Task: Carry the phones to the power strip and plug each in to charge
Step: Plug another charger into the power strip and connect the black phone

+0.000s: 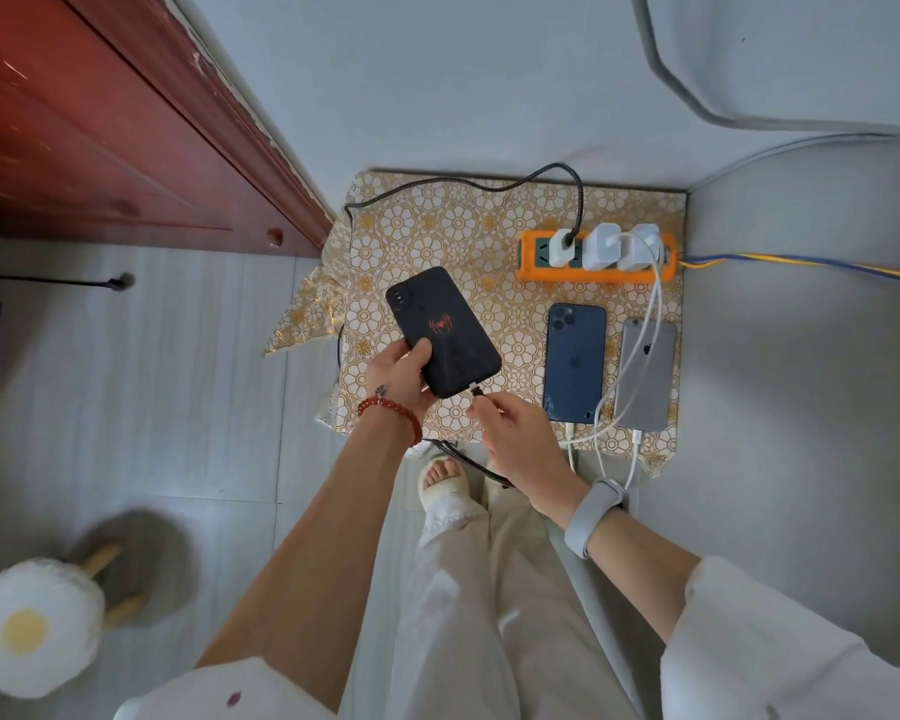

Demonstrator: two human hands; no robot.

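Two phones charge beyond the right hand (pixel 510 423), which pinches the black cable (pixel 476 391) plug. Left hand (pixel 398 374) grips the black phone (pixel 442 332) just ahead; hold it steady, push straight.

**Small table, floral-patterned covering**

A low table (pixel 437 236) is covered by a gold-and-white flower-print cloth. At the far right edge an orange power strip (pixel 536 270) is laid, three white chargers (pixel 606 246) being plugged in. Nearer, a blue phone (pixel 575 363) and a grey phone (pixel 645 374) are laid face down, side by side, each connected to a white cable (pixel 640 324).
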